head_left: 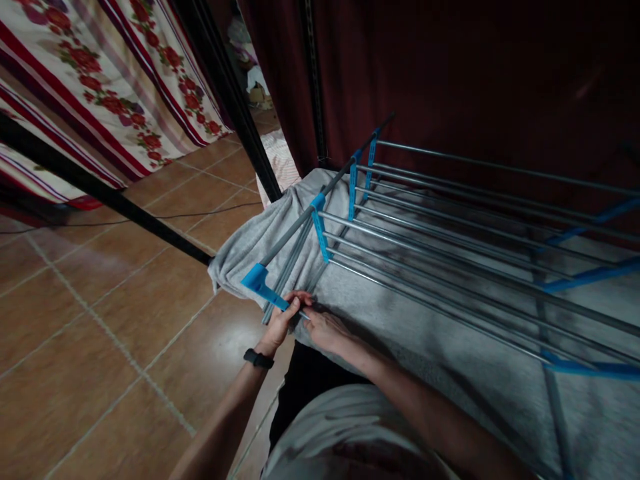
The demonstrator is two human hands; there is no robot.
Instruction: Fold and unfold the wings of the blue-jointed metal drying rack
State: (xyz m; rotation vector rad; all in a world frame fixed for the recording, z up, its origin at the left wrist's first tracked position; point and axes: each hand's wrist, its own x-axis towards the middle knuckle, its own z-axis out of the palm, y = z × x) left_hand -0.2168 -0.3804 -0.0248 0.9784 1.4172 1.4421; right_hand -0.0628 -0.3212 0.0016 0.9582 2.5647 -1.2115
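A rack of grey metal rods (430, 241) and blue plastic brackets (320, 230) lies on a grey blanket (250, 257). At its near left corner, a blue plastic connector (257, 280) sits on the end of a grey tube (290, 233). My left hand (286, 315), with a black band on its wrist, is closed around the connector's narrow end. Close beside it, my right hand (326, 329) pinches a thin metal rod (303, 315) at that end. How far the rod goes into the connector is hidden by my fingers.
Several loose grey tubes (287, 270) lie under the corner of the rack. Black metal posts (235, 93) and a slanting black bar (115, 197) stand to the left. A dark red curtain (450, 80) hangs behind. A cable (200, 213) crosses the tiled floor (95, 300).
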